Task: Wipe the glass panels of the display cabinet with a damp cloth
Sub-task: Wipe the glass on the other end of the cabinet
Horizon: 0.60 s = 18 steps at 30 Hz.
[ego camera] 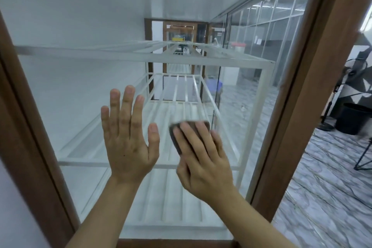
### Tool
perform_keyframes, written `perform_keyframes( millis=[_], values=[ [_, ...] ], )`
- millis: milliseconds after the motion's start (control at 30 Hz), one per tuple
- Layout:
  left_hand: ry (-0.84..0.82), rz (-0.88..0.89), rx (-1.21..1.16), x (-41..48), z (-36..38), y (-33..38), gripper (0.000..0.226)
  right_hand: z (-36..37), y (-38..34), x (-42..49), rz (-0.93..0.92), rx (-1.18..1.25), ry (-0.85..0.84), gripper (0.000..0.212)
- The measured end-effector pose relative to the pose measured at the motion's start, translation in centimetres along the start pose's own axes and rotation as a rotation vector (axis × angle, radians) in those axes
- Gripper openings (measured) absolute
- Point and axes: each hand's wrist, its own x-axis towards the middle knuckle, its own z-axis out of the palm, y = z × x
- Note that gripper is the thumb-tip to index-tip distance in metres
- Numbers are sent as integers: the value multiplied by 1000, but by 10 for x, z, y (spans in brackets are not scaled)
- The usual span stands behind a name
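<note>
While left hand lies flat on glass, fingers spread, right hand presses cloth, fingers straight; white racks behind.

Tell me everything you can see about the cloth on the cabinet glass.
The cloth is dark brown, a small pad shape with rounded corners, slightly blurred. It lies flat against the glass panel, low and right of centre. The right hand presses it with straight fingers, covering most of it; only its left and top edges show.
</note>
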Motion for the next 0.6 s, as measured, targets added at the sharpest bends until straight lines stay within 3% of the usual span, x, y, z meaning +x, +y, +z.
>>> perform_keyframes(
  millis=[67,233,300,400,467,600],
  values=[
    [6,-5,7,0,0,2,53,-8,19,-20,31,-33,3,59],
    [9,-12,16,1,2,4,53,-27,45,80,413,114,336,51],
    [4,-17,17,1,0,4,53,-24,31,86,329,147,274,52],
    [11,-44,7,2,-3,9,52,-12,19,14,76,16,26,58],
    [26,-57,-18,-3,-6,23,53,-17,30,-17,107,-53,6,57],
    [-46,65,-72,-22,3,54,57,-34,59,51,456,39,338,52]
  ],
)
